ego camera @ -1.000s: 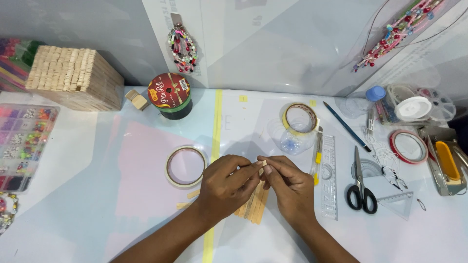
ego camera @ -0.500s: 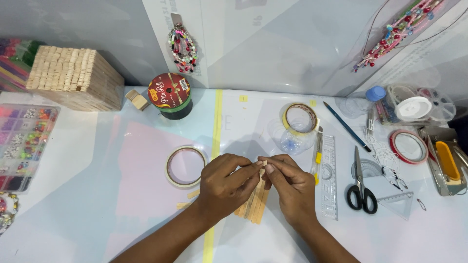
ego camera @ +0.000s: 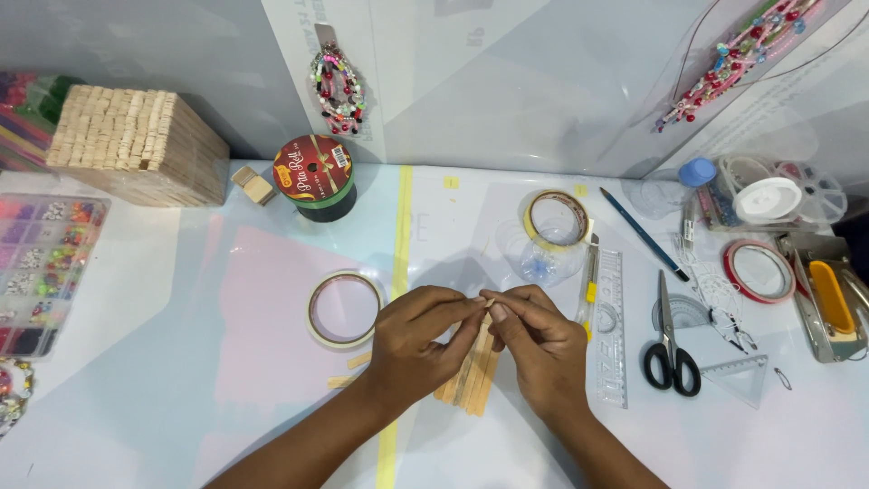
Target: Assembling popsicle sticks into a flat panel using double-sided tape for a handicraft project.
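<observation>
My left hand (ego camera: 421, 340) and my right hand (ego camera: 543, 349) meet at their fingertips in the middle of the white table. Together they pinch something very small and pale, too small to identify. Under both hands lie a few flat wooden craft sticks (ego camera: 475, 376), side by side and slanted. Two short stick pieces (ego camera: 348, 371) lie just left of my left hand. A tape ring (ego camera: 344, 310) rests close to my left hand.
A stack of wooden sticks (ego camera: 136, 145) and a bead organiser box (ego camera: 41, 263) stand at left. A dark ribbon roll (ego camera: 317, 177), clear tape (ego camera: 557, 217), cutter (ego camera: 588, 285), ruler (ego camera: 611, 330), scissors (ego camera: 670, 349), pencil (ego camera: 644, 234) and stapler (ego camera: 828, 294) lie around.
My hands stay almost still over the sticks; only the fingertips shift slightly at the pinch.
</observation>
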